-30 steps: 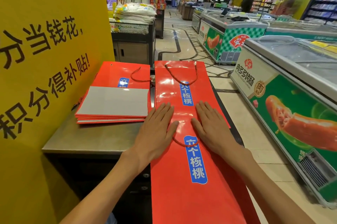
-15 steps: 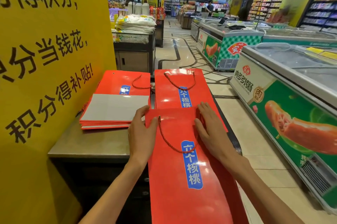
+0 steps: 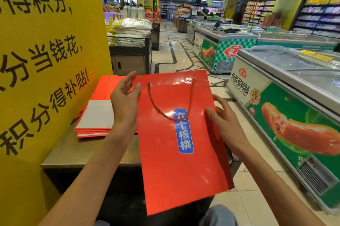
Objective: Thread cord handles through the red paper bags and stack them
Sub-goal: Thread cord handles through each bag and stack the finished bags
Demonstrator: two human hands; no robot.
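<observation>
Bag [image 3: 176, 152] held up off the table [image 3: 60, 154], its cord [image 3: 165, 110] already threaded through both front holes. Left hand [image 3: 125, 100] pinches its top left edge; right hand [image 3: 222, 117] curls round the right edge. Blue label reads 六个核桃. Beyond on the left, a stack [image 3: 97, 113] of bags; whether all carry cords I cannot tell. Freezer [image 3: 276, 97] at right reads 肉多多烤肠.

The yellow sign wall [image 3: 46, 60] blocks the bench's [image 3: 88, 154] left; bare bench lies before the bag stack [image 3: 99, 113].
</observation>
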